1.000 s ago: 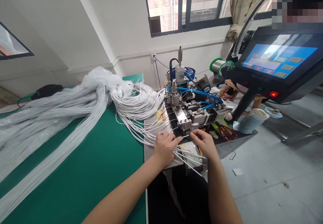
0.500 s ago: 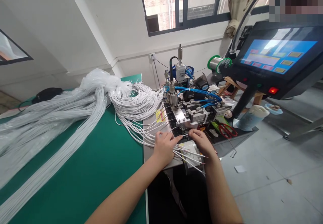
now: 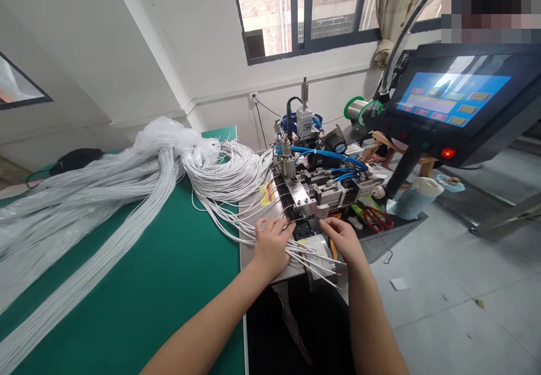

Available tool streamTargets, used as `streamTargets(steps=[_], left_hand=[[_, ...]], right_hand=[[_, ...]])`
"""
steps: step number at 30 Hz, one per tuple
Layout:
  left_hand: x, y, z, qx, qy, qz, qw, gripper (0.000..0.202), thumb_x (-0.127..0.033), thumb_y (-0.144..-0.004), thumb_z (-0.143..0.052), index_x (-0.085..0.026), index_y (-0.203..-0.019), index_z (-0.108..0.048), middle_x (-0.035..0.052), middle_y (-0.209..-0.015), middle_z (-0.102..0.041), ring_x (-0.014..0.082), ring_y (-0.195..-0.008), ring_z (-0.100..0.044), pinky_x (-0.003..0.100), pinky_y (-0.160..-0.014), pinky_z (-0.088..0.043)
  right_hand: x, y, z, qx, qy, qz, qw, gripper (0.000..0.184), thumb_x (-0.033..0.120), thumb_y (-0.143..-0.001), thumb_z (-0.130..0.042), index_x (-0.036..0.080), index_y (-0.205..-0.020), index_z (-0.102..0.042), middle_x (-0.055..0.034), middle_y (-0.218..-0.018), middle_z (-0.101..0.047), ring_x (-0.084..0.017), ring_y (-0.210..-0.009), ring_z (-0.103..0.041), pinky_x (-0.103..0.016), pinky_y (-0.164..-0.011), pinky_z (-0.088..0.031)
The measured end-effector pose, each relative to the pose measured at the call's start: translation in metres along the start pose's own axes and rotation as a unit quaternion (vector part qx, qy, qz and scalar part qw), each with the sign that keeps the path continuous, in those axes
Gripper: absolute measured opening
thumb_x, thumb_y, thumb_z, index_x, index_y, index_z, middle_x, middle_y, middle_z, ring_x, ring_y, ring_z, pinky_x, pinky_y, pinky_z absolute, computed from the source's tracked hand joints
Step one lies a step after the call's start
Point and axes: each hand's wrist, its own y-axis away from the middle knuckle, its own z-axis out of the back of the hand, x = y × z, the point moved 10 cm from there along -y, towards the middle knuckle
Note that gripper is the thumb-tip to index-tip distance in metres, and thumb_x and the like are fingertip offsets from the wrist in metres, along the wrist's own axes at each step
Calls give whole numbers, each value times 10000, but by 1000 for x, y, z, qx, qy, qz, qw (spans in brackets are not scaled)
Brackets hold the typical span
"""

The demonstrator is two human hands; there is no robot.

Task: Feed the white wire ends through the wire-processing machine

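Note:
My left hand (image 3: pixel 273 245) lies over a bunch of white cables (image 3: pixel 308 257) at the front of a small bench machine (image 3: pixel 315 186), its fingers curled round them. The cable ends stick out to the right below my palm, some showing reddish wire tips. My right hand (image 3: pixel 341 238) is at the machine's front, thumb and forefinger pinched together close to a metal block (image 3: pixel 322 211). Whatever sits between those fingertips is too small to make out. Behind my left hand, the cables run back to a large coiled heap (image 3: pixel 232 169).
Plastic-wrapped cable bundles (image 3: pixel 105 239) stretch across the green table (image 3: pixel 181 307). To the right are a control screen (image 3: pixel 454 101), red-handled scissors (image 3: pixel 377 220), a blue-white container (image 3: pixel 418 199) and a wire spool (image 3: pixel 362 110). Part of another person shows at top right.
My left forefinger has drawn back from the machine's front and curled. The short white cable end between my hands no longer shows there. My right hand has shifted slightly; the view has turned a little.

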Motion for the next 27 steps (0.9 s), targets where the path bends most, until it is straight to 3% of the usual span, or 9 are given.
streamTargets(steps=[5,11,15,19,24,27], left_hand=[[-2,0,5,-30,-4,-7,1000,452,-107,-780,-541,-256,-1206,-572,65,-1137,-643,235,-1009,-570,513,-983,-235],[-5,-1,12,-55,-6,-11,998,338,-146,-865,-512,-264,-1170,-599,42,-1004,-677,195,-890,-602,480,-936,-255],[-6,1,10,-41,-6,-14,999,455,-67,-795,-508,-267,-1196,-584,39,-990,-676,199,-899,-602,475,-932,-259],[-3,2,11,-39,-9,-8,999,548,-23,-725,-505,-258,-1217,-564,41,-1003,-679,211,-932,-596,498,-976,-235],[-1,2,19,-86,-14,12,996,225,-106,-856,-501,-243,-967,-641,14,-879,-690,190,-871,-591,487,-991,-213],[-6,2,22,-92,-5,-11,996,187,-135,-893,-481,-224,-861,-642,-5,-782,-667,164,-817,-578,440,-965,-235]], right_hand=[[40,20,7,14,80,52,995,348,492,-838,-575,172,-730,-657,-40,-671,-597,-173,-635,-510,-279,-574,-389],[82,41,-18,121,148,137,972,255,416,-839,-606,194,-740,-684,-48,-710,-636,-180,-661,-550,-286,-601,-412],[86,39,-27,132,156,152,967,229,367,-862,-584,200,-733,-673,-39,-718,-641,-174,-670,-567,-276,-612,-412],[81,28,-21,86,153,152,973,231,353,-880,-547,204,-737,-649,-45,-747,-647,-193,-706,-581,-295,-656,-425],[70,18,-11,37,155,149,976,239,373,-879,-541,201,-744,-638,-54,-763,-646,-208,-729,-578,-311,-667,-429],[63,16,-9,43,150,135,979,237,386,-874,-549,198,-758,-635,-51,-765,-641,-203,-727,-572,-299,-642,-425]])
